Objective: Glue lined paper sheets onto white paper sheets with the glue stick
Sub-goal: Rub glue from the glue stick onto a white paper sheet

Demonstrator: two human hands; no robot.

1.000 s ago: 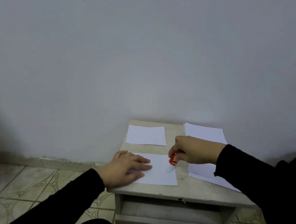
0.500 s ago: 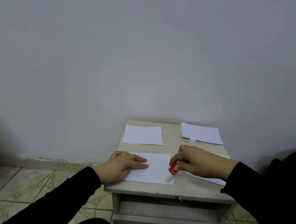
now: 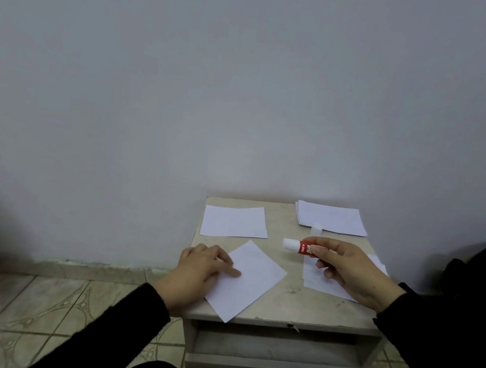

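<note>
A small paper sheet (image 3: pixel 248 280) lies turned like a diamond at the front of the small table (image 3: pixel 321 312), one corner hanging over the front edge. My left hand (image 3: pixel 199 272) rests flat on its left part with fingers stretched out. My right hand (image 3: pixel 346 269) grips the red glue stick (image 3: pixel 301 246) above the table, its white tip pointing left, clear of the paper. Another white sheet (image 3: pixel 235 221) lies at the back left. A stack of sheets (image 3: pixel 331 218) sits at the back right, and more paper (image 3: pixel 320 277) lies under my right hand.
The glue stick's clear cap (image 3: pixel 316 229) stands by the back-right stack. The table stands against a plain wall (image 3: pixel 245 94), with an open drawer slot (image 3: pixel 275 349) below its top. Tiled floor (image 3: pixel 28 305) lies to the left.
My right hand lifted the glue stick off the front sheet and swung it up to the right. My left hand turned that sheet from straight to a diamond angle.
</note>
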